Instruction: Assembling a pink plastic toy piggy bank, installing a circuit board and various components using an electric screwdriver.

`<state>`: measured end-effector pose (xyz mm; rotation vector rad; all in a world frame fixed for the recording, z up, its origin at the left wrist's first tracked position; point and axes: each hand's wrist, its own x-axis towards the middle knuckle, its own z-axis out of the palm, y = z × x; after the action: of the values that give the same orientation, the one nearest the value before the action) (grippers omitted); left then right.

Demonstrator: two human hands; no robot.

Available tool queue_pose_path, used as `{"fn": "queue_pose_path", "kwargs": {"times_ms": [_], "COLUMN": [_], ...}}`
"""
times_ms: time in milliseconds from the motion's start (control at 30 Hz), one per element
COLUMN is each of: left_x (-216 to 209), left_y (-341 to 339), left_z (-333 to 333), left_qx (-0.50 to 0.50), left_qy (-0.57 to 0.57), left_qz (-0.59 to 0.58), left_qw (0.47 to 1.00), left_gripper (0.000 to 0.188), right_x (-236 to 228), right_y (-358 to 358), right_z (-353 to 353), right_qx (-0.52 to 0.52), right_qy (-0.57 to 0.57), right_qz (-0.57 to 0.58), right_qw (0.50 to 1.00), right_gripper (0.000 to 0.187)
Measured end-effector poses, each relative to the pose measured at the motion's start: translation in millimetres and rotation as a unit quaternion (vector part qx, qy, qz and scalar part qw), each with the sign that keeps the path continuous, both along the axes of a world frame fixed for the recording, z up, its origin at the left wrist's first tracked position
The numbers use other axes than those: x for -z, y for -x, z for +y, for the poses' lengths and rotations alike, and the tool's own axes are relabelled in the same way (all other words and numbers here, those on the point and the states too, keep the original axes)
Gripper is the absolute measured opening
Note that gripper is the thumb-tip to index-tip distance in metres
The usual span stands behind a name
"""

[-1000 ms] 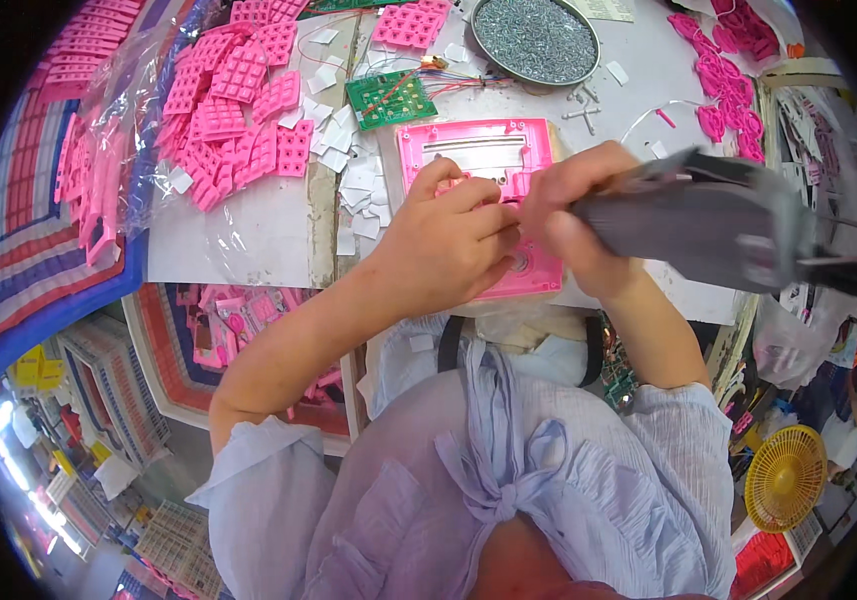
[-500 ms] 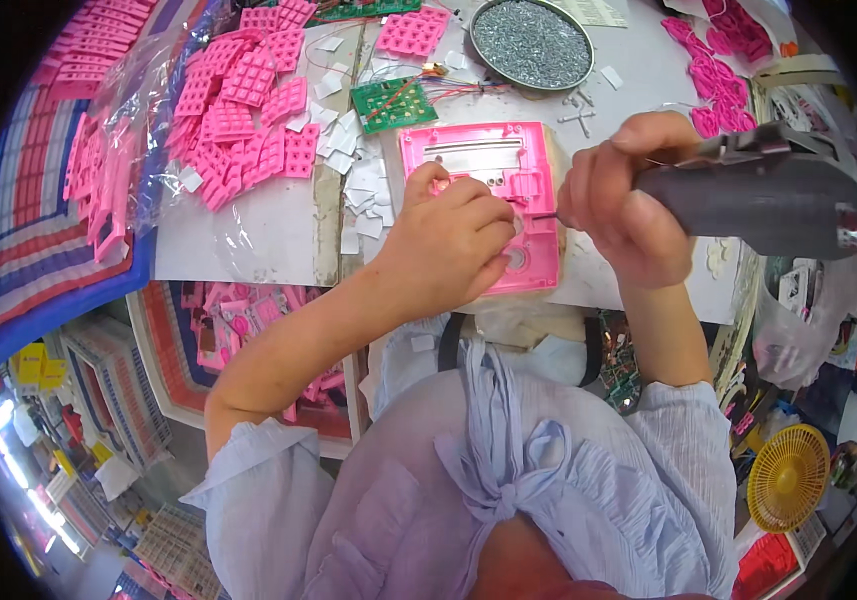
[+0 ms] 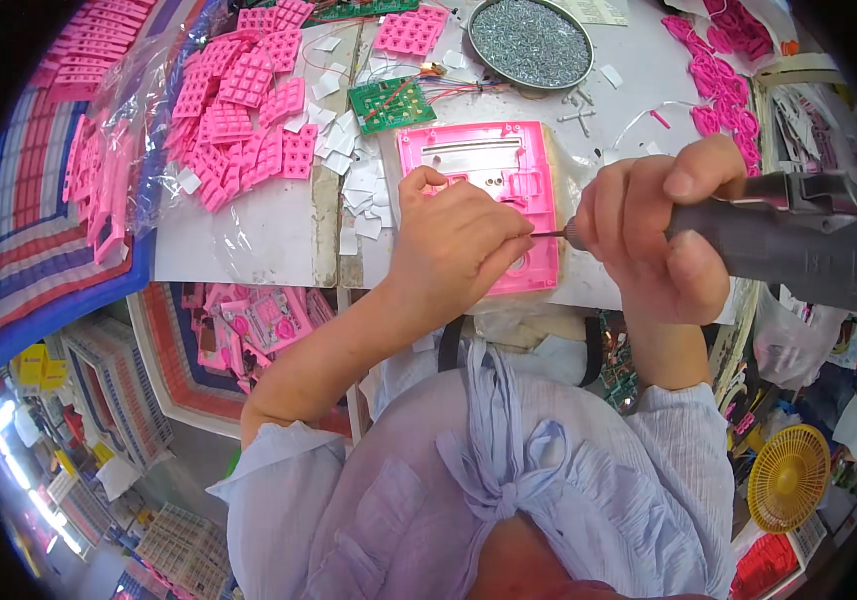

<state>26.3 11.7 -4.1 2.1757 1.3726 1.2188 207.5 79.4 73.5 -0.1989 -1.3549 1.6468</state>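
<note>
We see a pink housing (image 3: 541,200), a shallow shell of glossy moulded plastic with small ribs, lying open side up at the middle of the near edge of the bench (image 3: 638,120). Its outline is nearly square, its side walls run from the near edge toward the far edge, and a shiny strip (image 3: 473,147) runs left to right along its far wall. Our left hand (image 3: 458,235) covers its left and middle part, fingers bent and drawn together; we cannot tell whether they pinch anything. Our right hand (image 3: 648,235) grips a power screwdriver (image 3: 793,245) with a matt, dark grey, rounded body. Its long axis lies roughly parallel to the near edge, and its thin bit (image 3: 550,234) points left, ending at the left hand. Toward the far edge we see 1 round dish (image 3: 530,86) heaped with silvery screws (image 3: 533,40) and 1 green circuit board (image 3: 393,107). Knobbly pink keypads (image 3: 248,80) pile up along the bench's left side.
</note>
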Motion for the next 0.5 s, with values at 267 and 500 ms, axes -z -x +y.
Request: {"fn": "queue_pose_path", "kwargs": {"times_ms": [267,500], "left_x": [1,-3], "left_y": [7,18], "left_z": [-2,3], "left_qx": [0.008,0.037], "left_qy": [-0.019,0.017], "left_qz": [0.053,0.110], "left_qw": [0.998,0.993], "left_gripper": [0.024,0.036], "right_x": [9,46], "right_y": [12,8], "right_z": [-7,-7], "right_qx": [0.009,0.056], "right_qy": [0.023,0.007], "right_qz": [0.034,-0.017], "right_qw": [0.999,0.998], "right_gripper": [0.030,0.027]}}
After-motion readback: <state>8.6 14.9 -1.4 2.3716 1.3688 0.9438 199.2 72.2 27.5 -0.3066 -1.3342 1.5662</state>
